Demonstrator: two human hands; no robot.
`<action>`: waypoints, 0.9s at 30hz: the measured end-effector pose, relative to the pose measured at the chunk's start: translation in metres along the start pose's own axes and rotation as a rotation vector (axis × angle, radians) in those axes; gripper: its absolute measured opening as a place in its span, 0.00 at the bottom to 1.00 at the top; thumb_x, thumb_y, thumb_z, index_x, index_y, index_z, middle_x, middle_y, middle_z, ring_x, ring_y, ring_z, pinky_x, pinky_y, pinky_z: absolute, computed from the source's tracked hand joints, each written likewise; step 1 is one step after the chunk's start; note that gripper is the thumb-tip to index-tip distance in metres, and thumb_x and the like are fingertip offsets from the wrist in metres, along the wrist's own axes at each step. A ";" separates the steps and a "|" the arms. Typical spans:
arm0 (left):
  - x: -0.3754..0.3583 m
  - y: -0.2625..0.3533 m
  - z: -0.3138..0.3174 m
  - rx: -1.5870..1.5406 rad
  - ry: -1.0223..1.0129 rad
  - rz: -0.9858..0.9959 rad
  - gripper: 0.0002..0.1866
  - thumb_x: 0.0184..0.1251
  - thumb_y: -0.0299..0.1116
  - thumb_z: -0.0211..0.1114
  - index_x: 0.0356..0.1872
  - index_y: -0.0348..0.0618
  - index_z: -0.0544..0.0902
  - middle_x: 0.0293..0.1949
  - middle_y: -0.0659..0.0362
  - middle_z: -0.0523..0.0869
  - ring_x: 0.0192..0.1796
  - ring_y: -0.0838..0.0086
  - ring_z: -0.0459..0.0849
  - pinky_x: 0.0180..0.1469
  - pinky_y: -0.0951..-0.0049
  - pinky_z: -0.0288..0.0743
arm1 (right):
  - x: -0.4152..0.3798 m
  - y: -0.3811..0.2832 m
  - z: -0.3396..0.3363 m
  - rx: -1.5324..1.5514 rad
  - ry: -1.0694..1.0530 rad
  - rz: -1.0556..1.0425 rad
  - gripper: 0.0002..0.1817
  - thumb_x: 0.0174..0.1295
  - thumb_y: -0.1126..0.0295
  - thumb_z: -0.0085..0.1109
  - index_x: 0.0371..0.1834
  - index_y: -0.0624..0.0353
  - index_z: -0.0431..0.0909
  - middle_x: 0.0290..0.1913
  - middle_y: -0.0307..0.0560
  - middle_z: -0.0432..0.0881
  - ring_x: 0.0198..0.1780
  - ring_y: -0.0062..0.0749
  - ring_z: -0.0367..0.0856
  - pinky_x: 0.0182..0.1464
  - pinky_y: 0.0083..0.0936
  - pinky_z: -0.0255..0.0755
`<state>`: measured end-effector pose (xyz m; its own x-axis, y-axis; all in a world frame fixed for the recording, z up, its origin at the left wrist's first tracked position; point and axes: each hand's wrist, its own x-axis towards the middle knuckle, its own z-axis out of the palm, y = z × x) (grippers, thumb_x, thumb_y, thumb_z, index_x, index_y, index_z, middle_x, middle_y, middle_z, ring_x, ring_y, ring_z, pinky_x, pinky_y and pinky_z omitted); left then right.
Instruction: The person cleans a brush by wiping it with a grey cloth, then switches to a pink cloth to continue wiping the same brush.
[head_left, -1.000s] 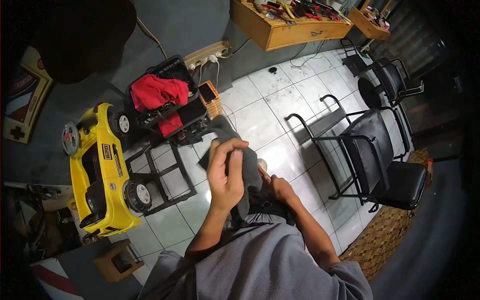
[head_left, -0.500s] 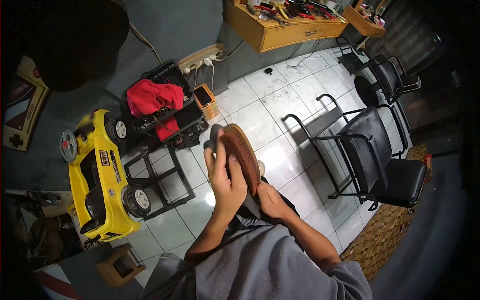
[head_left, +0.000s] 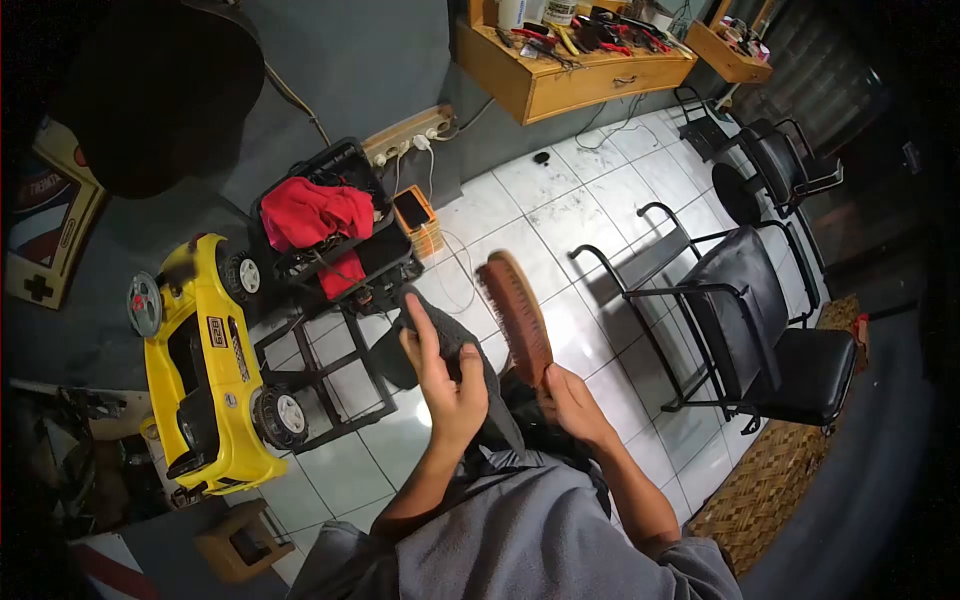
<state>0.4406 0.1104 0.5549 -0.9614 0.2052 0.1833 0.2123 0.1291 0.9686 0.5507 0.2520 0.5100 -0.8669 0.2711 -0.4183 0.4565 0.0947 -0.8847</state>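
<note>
My left hand (head_left: 452, 395) is in front of my body, closed around a dark grey cloth item (head_left: 500, 415), with the index finger and thumb extended along it. Its full shape is partly hidden by that hand. My right hand (head_left: 577, 408) grips a wooden-backed brush (head_left: 520, 315) by its lower end. The brush stands nearly upright, its reddish-brown bristle side turned left toward the cloth. A gap separates the bristles from my left fingers.
A yellow toy car (head_left: 205, 370) stands left beside a black metal frame (head_left: 340, 385). Black bins (head_left: 345, 165) hold red cloth (head_left: 315, 212). An orange box (head_left: 415, 210) sits near the wall sockets. Black chairs (head_left: 740, 290) stand right; tools cover a wooden shelf (head_left: 570, 90).
The brush has moved right, away from my left hand and the grey cloth, so more of the cloth shows. My left hand has shifted only slightly.
</note>
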 end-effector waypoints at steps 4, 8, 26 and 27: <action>-0.001 -0.002 0.009 0.128 0.011 0.158 0.35 0.66 0.30 0.52 0.70 0.32 0.48 0.64 0.41 0.60 0.64 0.59 0.62 0.67 0.66 0.52 | 0.000 -0.026 0.014 0.105 -0.129 -0.284 0.22 0.72 0.56 0.34 0.38 0.67 0.69 0.25 0.58 0.71 0.30 0.47 0.74 0.37 0.32 0.67; 0.014 0.010 0.007 0.004 0.089 0.188 0.31 0.69 0.29 0.50 0.70 0.31 0.50 0.62 0.43 0.63 0.63 0.61 0.63 0.65 0.69 0.53 | 0.027 0.013 0.011 -0.209 -0.090 -0.227 0.20 0.71 0.58 0.36 0.41 0.66 0.69 0.28 0.66 0.74 0.33 0.57 0.76 0.38 0.40 0.68; 0.008 -0.005 -0.001 -0.074 0.141 0.029 0.29 0.68 0.23 0.43 0.70 0.34 0.51 0.68 0.47 0.57 0.70 0.63 0.55 0.69 0.68 0.44 | 0.011 -0.018 0.035 -0.081 -0.083 -0.357 0.15 0.70 0.62 0.40 0.35 0.65 0.66 0.22 0.60 0.71 0.27 0.54 0.73 0.32 0.39 0.66; 0.011 -0.001 -0.001 -0.032 0.169 0.114 0.29 0.69 0.23 0.43 0.70 0.34 0.51 0.69 0.47 0.56 0.70 0.63 0.56 0.69 0.69 0.44 | 0.017 -0.007 0.039 -0.163 -0.005 -0.392 0.13 0.69 0.63 0.41 0.35 0.64 0.65 0.23 0.65 0.71 0.29 0.61 0.74 0.31 0.42 0.66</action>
<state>0.4299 0.1111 0.5556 -0.9477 0.0508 0.3150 0.3183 0.0828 0.9444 0.5246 0.2187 0.5012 -0.9820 0.1799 -0.0575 0.1170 0.3404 -0.9330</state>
